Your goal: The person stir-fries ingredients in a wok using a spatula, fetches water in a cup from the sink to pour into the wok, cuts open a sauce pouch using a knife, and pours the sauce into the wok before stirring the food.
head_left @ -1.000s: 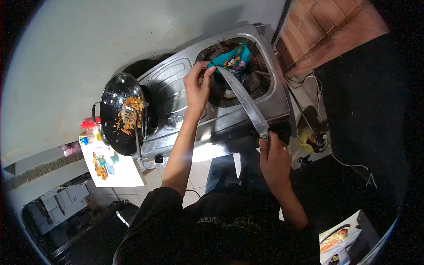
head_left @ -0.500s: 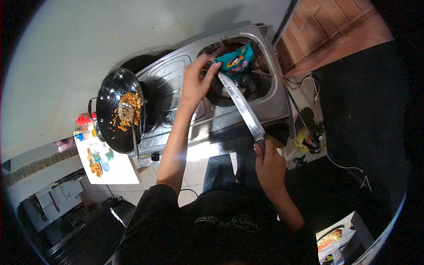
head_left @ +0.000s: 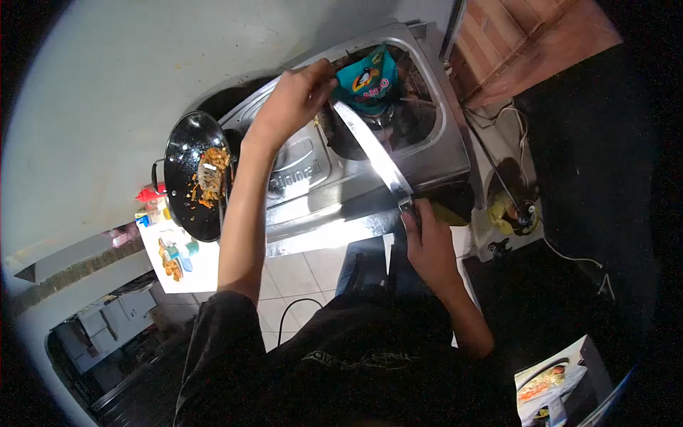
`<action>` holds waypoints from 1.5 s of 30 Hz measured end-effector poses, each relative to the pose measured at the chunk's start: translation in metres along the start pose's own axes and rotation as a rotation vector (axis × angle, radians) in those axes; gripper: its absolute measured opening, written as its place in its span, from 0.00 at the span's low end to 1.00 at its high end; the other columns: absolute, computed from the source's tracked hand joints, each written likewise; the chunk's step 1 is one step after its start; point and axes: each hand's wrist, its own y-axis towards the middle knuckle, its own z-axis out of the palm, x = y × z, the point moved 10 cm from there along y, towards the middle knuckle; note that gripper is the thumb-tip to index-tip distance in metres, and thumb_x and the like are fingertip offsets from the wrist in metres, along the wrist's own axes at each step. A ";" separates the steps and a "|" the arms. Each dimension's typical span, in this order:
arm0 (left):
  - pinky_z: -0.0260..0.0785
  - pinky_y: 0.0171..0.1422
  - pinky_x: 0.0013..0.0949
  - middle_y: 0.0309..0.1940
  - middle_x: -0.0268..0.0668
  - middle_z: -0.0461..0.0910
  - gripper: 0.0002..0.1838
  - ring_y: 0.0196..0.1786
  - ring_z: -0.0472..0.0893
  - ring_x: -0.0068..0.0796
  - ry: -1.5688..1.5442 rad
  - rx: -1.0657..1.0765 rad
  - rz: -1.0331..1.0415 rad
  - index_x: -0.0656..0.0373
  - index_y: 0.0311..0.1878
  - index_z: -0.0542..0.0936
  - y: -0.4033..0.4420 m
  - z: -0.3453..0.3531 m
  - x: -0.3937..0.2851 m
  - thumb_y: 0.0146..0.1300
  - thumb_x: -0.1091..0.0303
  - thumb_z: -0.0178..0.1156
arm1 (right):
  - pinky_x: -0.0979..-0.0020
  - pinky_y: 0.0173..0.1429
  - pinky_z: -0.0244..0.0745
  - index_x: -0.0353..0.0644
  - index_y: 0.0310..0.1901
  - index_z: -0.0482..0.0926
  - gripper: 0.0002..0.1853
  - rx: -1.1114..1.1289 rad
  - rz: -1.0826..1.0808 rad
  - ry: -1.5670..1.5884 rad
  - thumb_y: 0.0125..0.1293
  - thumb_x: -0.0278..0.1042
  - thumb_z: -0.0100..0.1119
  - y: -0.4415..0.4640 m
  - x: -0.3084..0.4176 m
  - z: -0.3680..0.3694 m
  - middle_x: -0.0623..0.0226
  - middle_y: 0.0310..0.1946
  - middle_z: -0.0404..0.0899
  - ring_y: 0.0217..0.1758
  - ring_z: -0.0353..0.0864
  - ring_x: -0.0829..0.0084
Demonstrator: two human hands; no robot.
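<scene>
My left hand (head_left: 293, 105) is closed, pinching the left corner of a teal plastic pouch (head_left: 368, 82) with a bird picture on it. The pouch is over the right burner well of the stove. My right hand (head_left: 429, 242) grips the dark handle of a long knife (head_left: 373, 151). The blade points up and left, with its tip at the pouch's left corner beside my left fingers. Whether the edge is cutting into the plastic, I cannot tell.
On the stove's left side sits a black wok (head_left: 186, 203) with chopped orange-brown food (head_left: 215, 158) and a slotted turner (head_left: 210, 179) in it. The metal stove (head_left: 302, 160) stands against the wall. A white table (head_left: 203, 274) with bottles and food is at the lower left.
My left hand has moved up and left with the pouch's corner, and the pouch is more fully in view. The knife has shifted up and left too. The whole view has moved slightly.
</scene>
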 end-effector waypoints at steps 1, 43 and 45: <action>0.69 0.35 0.38 0.30 0.48 0.80 0.09 0.29 0.76 0.45 0.032 0.032 0.043 0.64 0.43 0.75 0.003 0.000 -0.004 0.65 0.69 0.59 | 0.56 0.39 0.71 0.35 0.48 0.68 0.13 0.001 0.000 0.018 0.72 0.36 0.51 0.000 -0.002 0.001 0.46 0.33 0.79 0.38 0.80 0.43; 0.75 0.35 0.48 0.37 0.41 0.82 0.09 0.35 0.82 0.49 0.545 -0.005 0.116 0.51 0.44 0.76 0.010 0.017 0.009 0.60 0.73 0.54 | 0.50 0.36 0.70 0.31 0.46 0.71 0.13 -0.078 -0.003 0.142 0.69 0.34 0.53 0.010 0.012 -0.006 0.42 0.28 0.78 0.33 0.78 0.41; 0.75 0.35 0.47 0.36 0.39 0.82 0.10 0.35 0.82 0.48 0.582 -0.002 0.094 0.51 0.43 0.76 0.011 0.017 0.007 0.59 0.74 0.54 | 0.50 0.36 0.70 0.31 0.46 0.71 0.13 -0.067 0.004 0.132 0.69 0.34 0.53 0.009 0.015 -0.010 0.42 0.28 0.78 0.33 0.78 0.41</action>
